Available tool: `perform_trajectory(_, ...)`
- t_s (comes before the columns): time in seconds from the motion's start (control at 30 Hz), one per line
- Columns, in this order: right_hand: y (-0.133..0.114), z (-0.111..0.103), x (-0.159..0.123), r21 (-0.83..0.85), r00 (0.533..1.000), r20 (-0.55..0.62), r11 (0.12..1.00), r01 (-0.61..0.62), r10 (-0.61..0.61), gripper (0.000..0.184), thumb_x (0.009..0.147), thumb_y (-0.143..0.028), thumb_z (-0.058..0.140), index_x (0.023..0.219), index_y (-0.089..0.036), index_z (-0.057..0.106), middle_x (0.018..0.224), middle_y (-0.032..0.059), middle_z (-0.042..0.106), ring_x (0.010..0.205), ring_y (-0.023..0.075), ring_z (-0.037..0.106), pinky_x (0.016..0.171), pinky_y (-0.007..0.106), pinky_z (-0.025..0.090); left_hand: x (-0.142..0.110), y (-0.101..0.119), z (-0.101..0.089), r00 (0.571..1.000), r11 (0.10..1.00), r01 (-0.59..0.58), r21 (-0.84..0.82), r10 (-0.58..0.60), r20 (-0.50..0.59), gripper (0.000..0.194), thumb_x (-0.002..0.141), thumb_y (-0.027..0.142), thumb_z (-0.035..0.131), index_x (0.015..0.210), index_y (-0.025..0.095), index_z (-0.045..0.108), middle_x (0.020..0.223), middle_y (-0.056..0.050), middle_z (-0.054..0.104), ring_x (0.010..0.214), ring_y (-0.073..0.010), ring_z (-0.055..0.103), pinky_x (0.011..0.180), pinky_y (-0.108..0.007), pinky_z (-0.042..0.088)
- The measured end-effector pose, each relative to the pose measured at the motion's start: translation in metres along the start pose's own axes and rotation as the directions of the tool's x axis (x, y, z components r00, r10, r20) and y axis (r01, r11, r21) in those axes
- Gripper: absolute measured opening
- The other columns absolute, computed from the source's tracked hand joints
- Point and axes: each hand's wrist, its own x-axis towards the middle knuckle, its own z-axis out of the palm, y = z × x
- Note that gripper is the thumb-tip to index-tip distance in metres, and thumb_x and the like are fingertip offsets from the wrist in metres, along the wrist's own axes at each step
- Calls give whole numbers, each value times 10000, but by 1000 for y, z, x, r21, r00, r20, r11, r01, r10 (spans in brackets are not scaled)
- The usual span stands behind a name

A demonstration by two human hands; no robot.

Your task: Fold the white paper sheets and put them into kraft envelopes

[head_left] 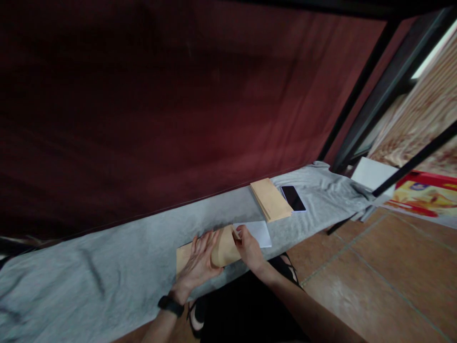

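Note:
A tan paper envelope [225, 247] lies on the grey cloth, its right end bent up. My left hand [203, 257] rests on it with the fingers spread, pressing it down. At the raised right end, my right hand [249, 245] pinches the envelope's edge between thumb and fingers. White paper [262, 233] lies flat behind and to the right of my right hand, partly covered by it. Whether that paper reaches into the envelope cannot be made out.
A stack of tan envelopes [272, 200] lies further back, and a dark-screened phone [293, 198] is beside it. Grey cloth [143, 243] covers the narrow bench. A dark red panel [178, 119] rises behind. Black metal bars [360, 90] and a red-and-yellow box [424, 195] stand at right.

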Motion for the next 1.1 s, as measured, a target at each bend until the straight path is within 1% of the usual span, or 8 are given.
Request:
perform_trajectory(0.17, -14, -14, -3, -365, 996, 45, 927, 84, -72, 184, 927, -109, 471, 979, -202, 621, 967, 99, 652, 899, 251, 615, 857, 386, 502, 0, 8, 4, 998, 1000, 8, 28, -6, -65, 1149, 686, 382, 730, 1594, 275, 35, 1613, -155, 299, 1494, -363, 258, 1230, -612, 99)
perform_trajectory(0.27, -15, -15, -1, -182, 994, 103, 981, 59, -41, 255, 914, -86, 459, 1003, -206, 665, 960, 79, 673, 882, 212, 640, 843, 321, 509, 1, 13, -4, 996, 999, 8, 46, -4, -90, 1126, 683, 403, 745, 1593, 276, 94, 1614, -153, 291, 1489, -368, 262, 1224, -615, 108)
perform_trajectory(0.4, -10, -10, 5, 181, 982, 147, 973, -141, 115, 251, 887, -139, 464, 888, -216, 703, 887, 45, 704, 843, 195, 654, 800, 296, 510, 6, 17, -14, 997, 994, -10, 109, 18, -78, 1107, 695, 453, 758, 1594, 269, 138, 1612, -168, 287, 1485, -374, 268, 1219, -614, 93)
perform_trajectory(0.5, -10, -8, 7, 424, 946, 261, 858, -290, 190, 133, 849, -293, 585, 874, -224, 696, 784, 9, 690, 774, 199, 635, 744, 307, 510, 8, 19, -18, 998, 988, -38, 150, 46, -51, 1084, 715, 510, 750, 1592, 290, 152, 1626, -162, 268, 1493, -377, 253, 1215, -619, 79)
perform_trajectory(0.6, -15, -12, 9, 602, 897, 412, 692, -398, 157, 290, 737, -414, 720, 945, -214, 694, 810, 1, 699, 812, 214, 646, 779, 330, 513, 10, 20, -21, 997, 982, -76, 171, 81, -18, 1047, 746, 543, 726, 1591, 306, 155, 1656, -149, 209, 1512, -376, 208, 1213, -622, 63)
perform_trajectory(0.77, -18, -22, 8, 633, 845, 499, 585, -507, 192, 364, 684, -483, 736, 904, -198, 689, 822, 23, 707, 807, 224, 655, 792, 347, 511, 11, 21, -24, 997, 984, -75, 162, 72, 19, 1048, 752, 580, 711, 1593, 301, 152, 1679, -145, 131, 1531, -377, 137, 1208, -631, 19)
perform_trajectory(1.0, -11, -17, 8, 662, 888, 419, 606, -441, 188, 358, 766, -529, 685, 883, -192, 658, 855, 36, 705, 811, 209, 659, 765, 319, 521, 7, 9, -34, 1000, 993, -11, 119, 8, 24, 1031, 754, 509, 705, 1595, 274, 156, 1533, -141, 421, 1444, -344, 343, 1222, -578, 80)
perform_trajectory(1.1, -6, -17, 8, 545, 959, 236, 795, -266, 159, 343, 924, -491, 509, 964, -199, 685, 973, 65, 732, 903, 221, 680, 854, 356, 530, -5, -9, -37, 995, 987, 94, 127, -95, 1, 1081, 727, 464, 710, 1600, 266, 104, 1493, -142, 461, 1413, -347, 387, 1210, -567, 149)
